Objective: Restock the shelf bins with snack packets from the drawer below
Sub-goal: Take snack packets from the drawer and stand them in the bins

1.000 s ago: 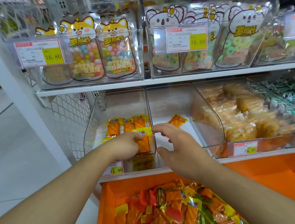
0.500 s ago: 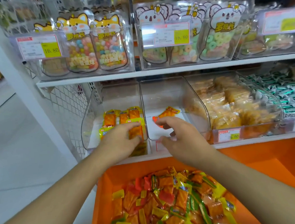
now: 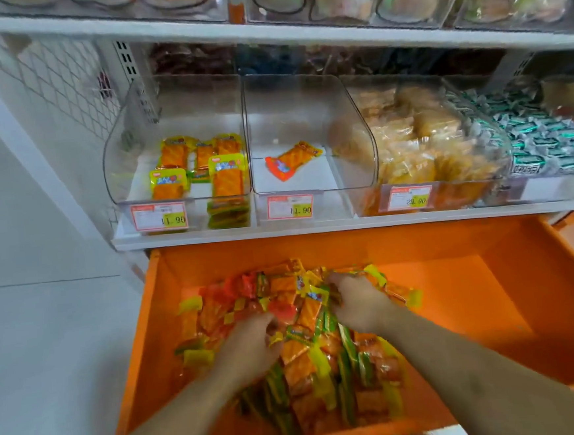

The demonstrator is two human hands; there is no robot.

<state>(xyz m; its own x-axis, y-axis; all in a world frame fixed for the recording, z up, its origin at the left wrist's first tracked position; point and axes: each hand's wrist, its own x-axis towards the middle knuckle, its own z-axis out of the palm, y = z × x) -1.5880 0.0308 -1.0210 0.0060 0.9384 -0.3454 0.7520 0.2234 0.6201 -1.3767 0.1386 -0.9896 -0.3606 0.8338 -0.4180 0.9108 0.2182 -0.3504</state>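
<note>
In the orange drawer [image 3: 490,290], glossy orange-yellow snack packets [image 3: 307,318], each hand's curl unclear

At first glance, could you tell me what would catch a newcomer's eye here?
The bright orange drawer pulled out below the shelf, holding a heap of snack packets, with the left hand and right hand both down in the pile. Above it, the second clear bin from the left holds just one orange packet.
</note>
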